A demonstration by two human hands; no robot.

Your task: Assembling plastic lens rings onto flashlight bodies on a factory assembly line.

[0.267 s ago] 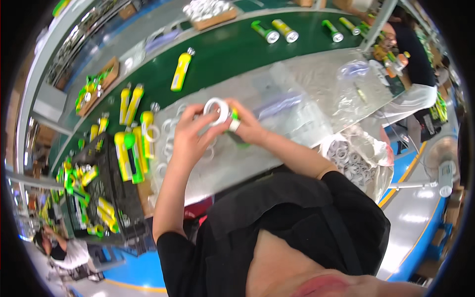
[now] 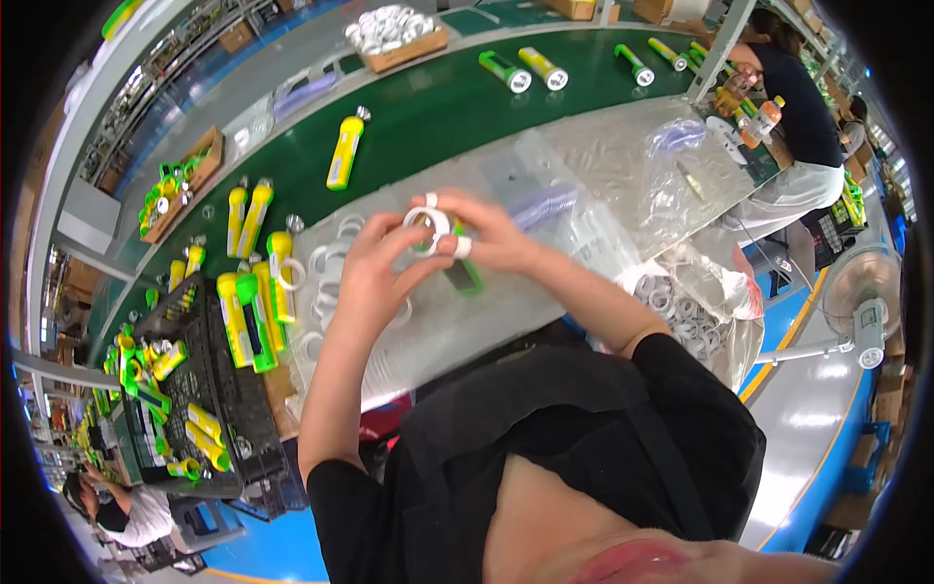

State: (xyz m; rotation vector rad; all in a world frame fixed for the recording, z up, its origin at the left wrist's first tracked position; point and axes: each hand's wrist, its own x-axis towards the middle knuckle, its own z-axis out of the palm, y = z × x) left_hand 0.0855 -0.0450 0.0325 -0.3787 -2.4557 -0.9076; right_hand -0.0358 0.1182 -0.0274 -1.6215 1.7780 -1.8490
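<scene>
In front of my chest, my left hand [image 2: 379, 258] pinches a white plastic ring [image 2: 440, 234] between thumb and fingers. My right hand [image 2: 494, 234] closes on the same ring from the other side; two of its fingertips carry white wraps. Beneath the right hand shows part of a green and yellow flashlight [image 2: 466, 277], blurred and mostly covered; I cannot tell if it is held or lies on the sheet. Loose white rings [image 2: 329, 263] are spread beside my left hand, and one ring [image 2: 291, 273] rests against the yellow flashlights [image 2: 280, 292] further left.
Flashlights lie along the green conveyor belt [image 2: 418, 97]. A black crate [image 2: 255, 409] with flashlights stands at the left, and a plastic bag [image 2: 725, 321] of white rings at the right. A carton of white parts [image 2: 409, 49] sits beyond the belt. A co-worker [image 2: 798, 107] works at far right.
My right hand has shifted slightly around the ring, its fingertip now at the ring's top edge. The whole view has turned a little; the ring stays between both hands.
</scene>
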